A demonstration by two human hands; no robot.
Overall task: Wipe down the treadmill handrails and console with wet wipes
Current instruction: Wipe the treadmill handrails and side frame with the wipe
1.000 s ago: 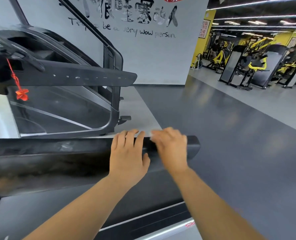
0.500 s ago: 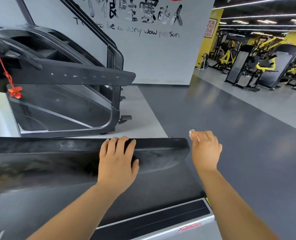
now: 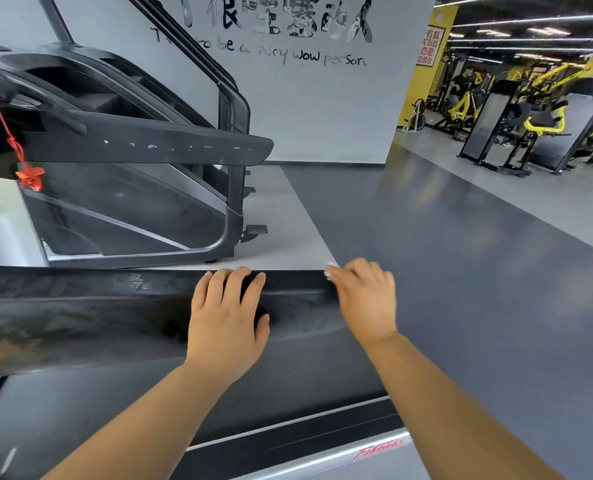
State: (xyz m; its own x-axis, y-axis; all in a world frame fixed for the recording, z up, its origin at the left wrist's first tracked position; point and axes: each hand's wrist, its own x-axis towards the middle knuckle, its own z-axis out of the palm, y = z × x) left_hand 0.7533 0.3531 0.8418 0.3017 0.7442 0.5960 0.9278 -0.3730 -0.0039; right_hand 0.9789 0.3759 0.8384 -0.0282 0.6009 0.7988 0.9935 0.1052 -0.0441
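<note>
A wide black handrail (image 3: 80, 306) of the treadmill runs across the lower left of the head view. My left hand (image 3: 227, 318) rests flat on its top with the fingers over the far edge. My right hand (image 3: 362, 299) sits at the rail's right end and pinches a small white wet wipe (image 3: 330, 270), of which only a corner shows past the fingertips. The treadmill belt (image 3: 253, 393) lies below my forearms.
A second treadmill with its own black handrail (image 3: 170, 147) and a red safety cord (image 3: 21, 157) stands beyond. A stair machine (image 3: 149, 209) sits against the white wall. Grey floor opens to the right, with yellow gym machines (image 3: 537, 126) far back.
My right hand left the rail end, swung out to the right past it, and is now back on the rail's end with the wipe. My left hand stayed on the rail.
</note>
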